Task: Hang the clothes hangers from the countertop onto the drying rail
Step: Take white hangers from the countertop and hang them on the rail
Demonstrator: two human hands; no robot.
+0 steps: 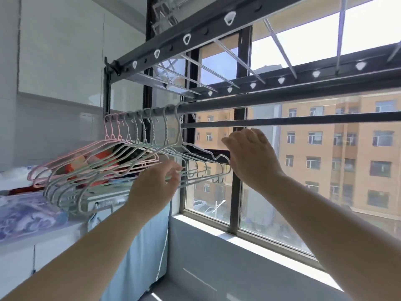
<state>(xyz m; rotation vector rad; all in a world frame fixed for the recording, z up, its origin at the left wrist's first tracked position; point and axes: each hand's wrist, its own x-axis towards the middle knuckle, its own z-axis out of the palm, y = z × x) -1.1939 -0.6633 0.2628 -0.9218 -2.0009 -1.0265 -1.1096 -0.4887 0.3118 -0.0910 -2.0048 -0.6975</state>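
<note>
I'm steadying the last hanger [201,161] on the rail [260,104], loose open fingers [173,170] at both ends, right hand [249,155] nearer.

White tiled wall [65,51] at left, glossy, meeting a dark-framed window [235,192] that fills the right side. Beyond the glass, bright daylight and an orange-tan apartment block [347,148] with rows of small windows. Pale sill [249,242] below, sunlit; light-blue curtain [147,246] hanging under a cluttered counter edge [65,231].
</note>
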